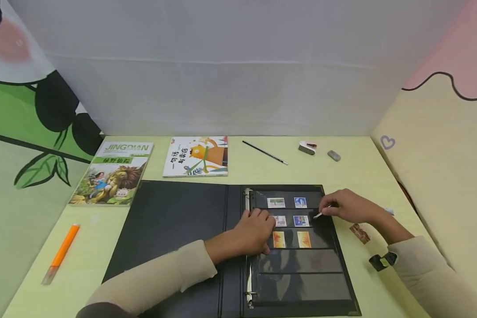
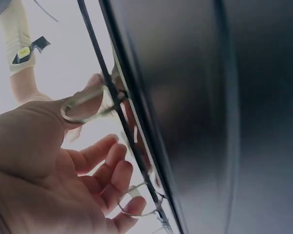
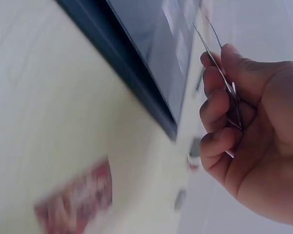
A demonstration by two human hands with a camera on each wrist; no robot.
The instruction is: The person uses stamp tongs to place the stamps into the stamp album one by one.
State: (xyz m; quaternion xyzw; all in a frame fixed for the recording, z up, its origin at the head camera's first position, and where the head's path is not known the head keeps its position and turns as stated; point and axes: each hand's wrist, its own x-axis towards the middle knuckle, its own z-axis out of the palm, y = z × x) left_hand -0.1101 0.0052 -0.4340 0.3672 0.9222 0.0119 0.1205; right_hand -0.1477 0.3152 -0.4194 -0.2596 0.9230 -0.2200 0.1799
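A black stamp album (image 1: 183, 212) lies spread on the table, its right page (image 1: 302, 287) a black sheet with clear strips. Several stamps sit in the upper three strips, among them an orange stamp (image 1: 304, 240) and a blue stamp (image 1: 300, 202). My left hand (image 1: 253, 232) rests on the page's inner edge by the metal rings (image 2: 136, 200), its fingers loosely bent in the left wrist view. With my right hand (image 1: 347, 206) I hold metal tweezers (image 3: 227, 80), their tips over the second strip, right of its stamps. In the right wrist view the tips stand apart.
A brown-red stamp (image 1: 360, 233) lies right of the album, with a small pale piece (image 1: 389, 211) near my right wrist. Behind are two books (image 1: 111, 174), a pencil (image 1: 264, 152), a stapler (image 1: 307, 148) and a grey eraser (image 1: 334, 155). An orange pen (image 1: 61, 251) is at left.
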